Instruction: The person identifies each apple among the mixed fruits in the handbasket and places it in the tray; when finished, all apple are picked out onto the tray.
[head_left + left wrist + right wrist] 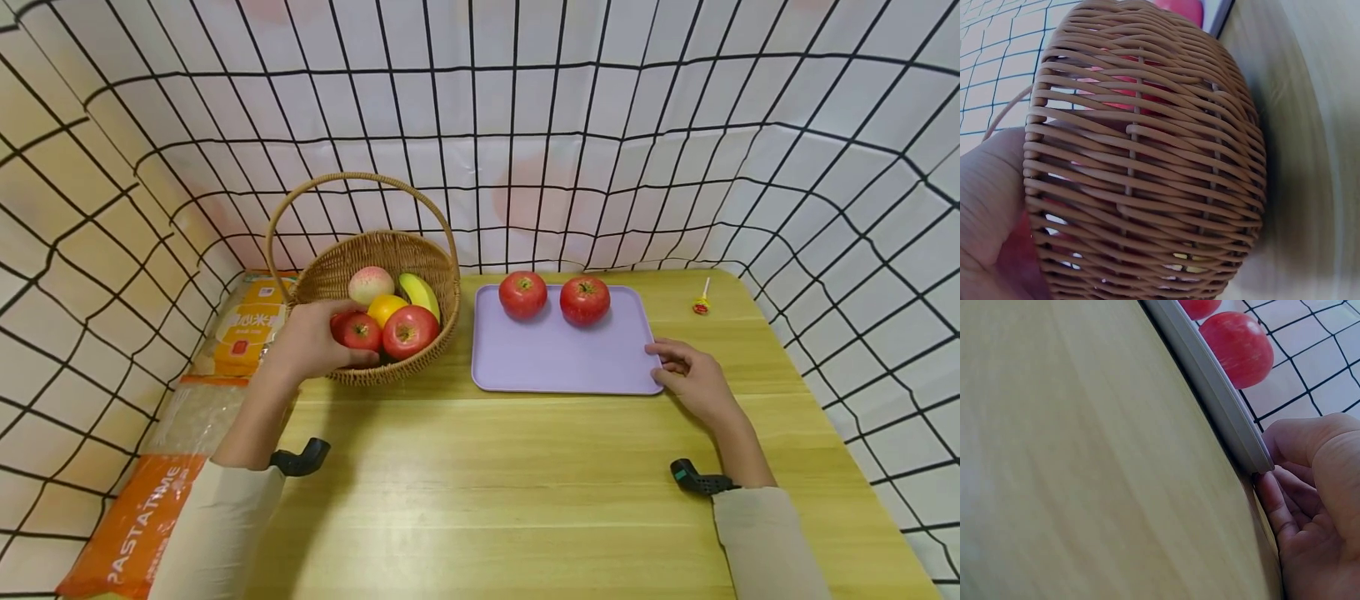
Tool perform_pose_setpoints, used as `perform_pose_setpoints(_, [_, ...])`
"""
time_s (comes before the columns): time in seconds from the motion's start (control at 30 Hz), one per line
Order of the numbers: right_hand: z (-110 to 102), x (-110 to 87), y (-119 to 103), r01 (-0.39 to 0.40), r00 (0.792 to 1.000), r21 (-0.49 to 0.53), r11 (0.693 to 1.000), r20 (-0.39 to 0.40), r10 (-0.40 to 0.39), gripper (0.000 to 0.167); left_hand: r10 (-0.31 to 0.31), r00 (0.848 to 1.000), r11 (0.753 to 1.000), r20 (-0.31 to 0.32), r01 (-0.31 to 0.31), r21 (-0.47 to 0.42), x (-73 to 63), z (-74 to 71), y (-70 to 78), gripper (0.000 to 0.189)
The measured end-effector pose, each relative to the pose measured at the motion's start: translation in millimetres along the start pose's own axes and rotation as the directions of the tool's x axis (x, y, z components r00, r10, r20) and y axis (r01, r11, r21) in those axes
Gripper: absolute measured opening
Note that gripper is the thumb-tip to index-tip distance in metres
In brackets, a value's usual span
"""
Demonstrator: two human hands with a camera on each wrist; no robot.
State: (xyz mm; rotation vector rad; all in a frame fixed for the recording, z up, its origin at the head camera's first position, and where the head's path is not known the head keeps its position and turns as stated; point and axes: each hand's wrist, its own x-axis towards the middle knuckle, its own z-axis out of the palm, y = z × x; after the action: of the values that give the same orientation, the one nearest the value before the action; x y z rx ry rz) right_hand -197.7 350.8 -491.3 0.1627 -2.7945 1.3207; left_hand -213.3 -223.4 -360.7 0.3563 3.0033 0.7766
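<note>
My left hand (309, 340) reaches into the wicker basket (442, 337) and grips a red apple (362, 332) at its front left, fingers behind it and thumb in front. Beside that apple lie another red apple (410, 332), an orange fruit (385, 308), a peach (371, 284) and a banana (420, 294). In the left wrist view the basket's woven side (1147, 162) hides most of the held apple. My right hand (693, 379) pinches the right edge of the purple tray (562, 358). Two red apples (522, 295) (585, 301) sit along the tray's back.
A lollipop (702, 302) lies on the wooden table (480, 475) at the back right. Plastic food packages (243, 329) (142, 517) line the left side. Black wire grid panels (480, 133) stand around the back and sides. The basket's tall handle (360, 177) arches above it.
</note>
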Motion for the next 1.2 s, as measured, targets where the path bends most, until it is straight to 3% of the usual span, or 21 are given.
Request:
perform_pose_setpoints(0.23, [0, -0.9, 2, -0.003, 1.000, -0.010, 1.000, -0.004, 0.003, 0.037, 0.028, 0.992, 1.000, -0.124, -0.028, 0.002, -5.6, 0.1, -2.0, 0.070])
perform_pose_setpoints(0.6, [1, -0.4, 1, -0.007, 1.000, -0.005, 1.000, 0.005, 0.007, 0.037, 0.022, 0.949, 0.993, -0.313, -0.056, -0.100, -14.6, 2.9, 5.0, 0.069])
perform_pose_setpoints(0.77, [1, -1.7, 2, -0.022, 1.000, -0.011, 1.000, 0.015, 0.022, 0.036, 0.006, 0.917, 0.984, -0.398, -0.075, -0.159, -17.0, 6.8, 8.1, 0.070])
perform_pose_setpoints(1.03, [1, -1.0, 3, -0.009, 1.000, -0.015, 1.000, 0.004, 0.009, 0.036, 0.031, 0.850, 0.955, -0.526, -0.181, -0.236, -15.5, 11.5, 23.9, 0.066])
perform_pose_setpoints(1.2, [0, -0.3, 0, -0.012, 1.000, 0.000, 1.000, 0.002, 0.012, 0.036, 0.038, 0.832, 0.928, -0.553, -0.235, -0.289, -13.5, 14.6, 39.2, 0.063])
